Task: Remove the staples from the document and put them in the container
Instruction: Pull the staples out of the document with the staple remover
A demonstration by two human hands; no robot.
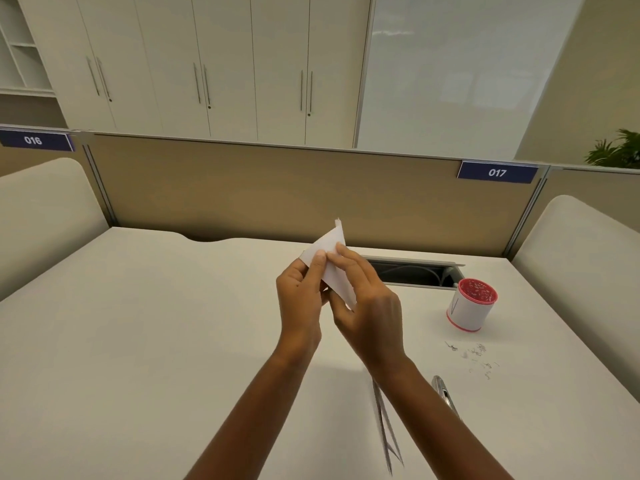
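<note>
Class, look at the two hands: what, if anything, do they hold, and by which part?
Both the left hand and the right hand pinch a white folded paper by its lower edge, lifted above the desk.

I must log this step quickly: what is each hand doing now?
Left hand: closed, pinching the paper.
Right hand: closed, fingers gripping the same paper.

Beyond your fingers you see a tan partition (277, 192), white cabinets (207, 64), and a plant (616, 150) far right.
</note>
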